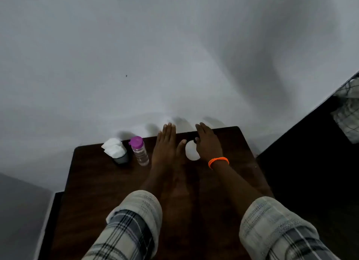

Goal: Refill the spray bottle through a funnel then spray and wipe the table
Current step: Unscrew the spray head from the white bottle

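Note:
A small white spray bottle (192,152) with a dark top stands near the far edge of the dark wooden table (101,182). My right hand (207,142) hovers flat just right of it, fingers apart, thumb near the dark top. My left hand (168,145) is stretched out flat just left of the bottle, holding nothing. A clear water bottle with a purple cap (139,150) stands further left. Beside it a dark cup holds white tissues (114,149). No funnel shows.
A white wall rises right behind the table. An orange band (218,161) circles my right wrist. To the right lies dark floor, with checked cloth (347,112) at the frame's edge. The near half of the table lies under my forearms.

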Demonstrator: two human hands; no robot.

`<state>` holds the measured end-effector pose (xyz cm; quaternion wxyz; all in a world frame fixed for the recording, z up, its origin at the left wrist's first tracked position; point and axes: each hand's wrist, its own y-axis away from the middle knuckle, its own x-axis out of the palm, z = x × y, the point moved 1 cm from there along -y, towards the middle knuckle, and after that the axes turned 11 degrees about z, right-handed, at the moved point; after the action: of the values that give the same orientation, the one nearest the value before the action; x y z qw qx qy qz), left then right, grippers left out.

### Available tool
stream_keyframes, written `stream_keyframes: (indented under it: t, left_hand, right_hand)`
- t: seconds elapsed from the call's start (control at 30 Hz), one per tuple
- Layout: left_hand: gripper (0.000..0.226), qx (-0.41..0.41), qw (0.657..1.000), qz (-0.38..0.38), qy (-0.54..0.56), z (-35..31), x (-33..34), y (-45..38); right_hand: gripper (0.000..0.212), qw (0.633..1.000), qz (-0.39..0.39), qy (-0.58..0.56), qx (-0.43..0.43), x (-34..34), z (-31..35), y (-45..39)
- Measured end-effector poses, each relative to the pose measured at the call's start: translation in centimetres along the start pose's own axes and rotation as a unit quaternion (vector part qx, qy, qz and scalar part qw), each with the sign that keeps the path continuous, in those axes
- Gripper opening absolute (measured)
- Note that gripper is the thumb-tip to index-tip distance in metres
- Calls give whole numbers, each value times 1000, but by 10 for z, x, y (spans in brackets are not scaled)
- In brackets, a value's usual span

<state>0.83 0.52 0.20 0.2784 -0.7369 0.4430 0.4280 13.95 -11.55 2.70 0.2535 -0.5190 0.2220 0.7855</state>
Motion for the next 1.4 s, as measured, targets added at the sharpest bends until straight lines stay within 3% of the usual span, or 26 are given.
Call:
stream_keyframes:
  t: [0.13,0.43,0.63,0.77,0.83,0.97,1.07,1.27,1.4]
  left_hand:
    - [80,-20,999,36,-27,5,25,2]
    - [80,-21,997,80,0,7,53,3]
    - [112,-77,974,187,104,-12,52,17]
    - [118,-85,987,130,42,-21,53,38]
    - [113,-103,988,104,53,-24,52,48]
    - [80,-67,990,74,103,-28,37,63]
    - [79,-37,989,86,118,-28,25,71]
    - [66,-27,976,165,137,-27,6,91]
    - [63,-18,935,282,213,-17,-4,104]
  right_hand:
    - [56,999,23,-19,26,14,-7,-9]
    - [34,995,-8,-87,56,21,-10,-7]
    - [16,971,-25,-223,83,0,6,7]
    - [17,940,-28,-304,153,-8,10,18]
    - [13,921,-14,-347,174,-8,12,21]
    - [14,898,3,-402,176,-14,16,36]
    - [9,889,15,-421,181,-21,15,49]
    - [17,881,109,-447,109,-35,16,68]
    - [23,835,221,-504,13,-45,7,83]
